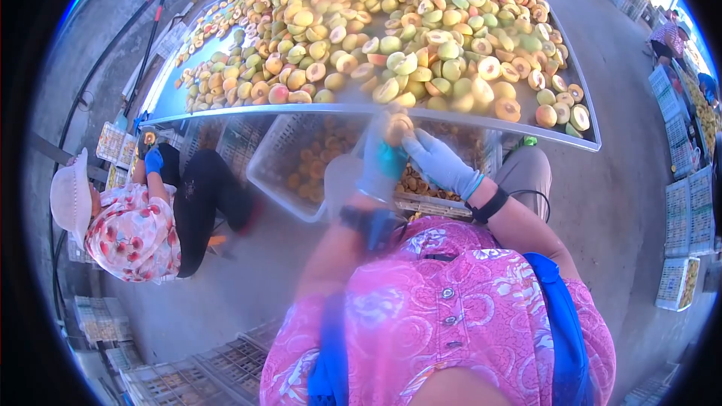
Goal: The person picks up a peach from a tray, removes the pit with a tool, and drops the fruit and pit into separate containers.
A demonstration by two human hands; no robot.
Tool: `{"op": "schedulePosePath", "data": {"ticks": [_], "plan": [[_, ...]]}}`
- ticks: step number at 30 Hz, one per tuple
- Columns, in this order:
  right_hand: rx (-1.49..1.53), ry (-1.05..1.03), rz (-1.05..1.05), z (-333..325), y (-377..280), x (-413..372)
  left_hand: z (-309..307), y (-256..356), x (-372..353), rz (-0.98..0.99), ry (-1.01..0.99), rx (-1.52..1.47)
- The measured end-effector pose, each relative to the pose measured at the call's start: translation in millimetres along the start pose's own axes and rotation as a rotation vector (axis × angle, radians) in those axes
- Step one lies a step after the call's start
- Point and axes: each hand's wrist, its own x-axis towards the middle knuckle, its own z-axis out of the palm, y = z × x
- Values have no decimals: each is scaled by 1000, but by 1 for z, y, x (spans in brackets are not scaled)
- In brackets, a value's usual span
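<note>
Just past the near edge of the fruit table, my two gloved hands meet at a peach half point(399, 128). My left hand point(382, 158), in a pale glove with teal showing, is closed around it and blurred by motion. From the other side, my right hand point(444, 164), in a light blue-grey glove, reaches the fruit with bent fingers. Whatever lies between its fingertips is hidden. Below the hands sits a crate point(430, 199) with small brown pieces in it. A pale bin point(259, 162) to its left holds more orange fruit pieces.
A metal-rimmed table point(481, 114) bears heaps of halved and whole peaches. At left, a co-worker in a white hat point(69, 192) sits holding fruit. Stacked crates point(688, 210) line the right side, and more crates point(199, 368) stand behind at lower left.
</note>
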Motion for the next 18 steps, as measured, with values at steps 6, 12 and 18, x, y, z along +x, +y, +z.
{"op": "schedulePosePath", "data": {"ticks": [6, 12, 18], "plan": [[-139, 118, -229, 13, 40, 9, 26, 10, -8, 58, 179, 56], [-92, -50, 32, 3, -1, -16, 45, 31, -11, -278, 330, -304], [38, -54, 73, 10, 16, -13, 37, 17, -11, -218, 338, -107]]}}
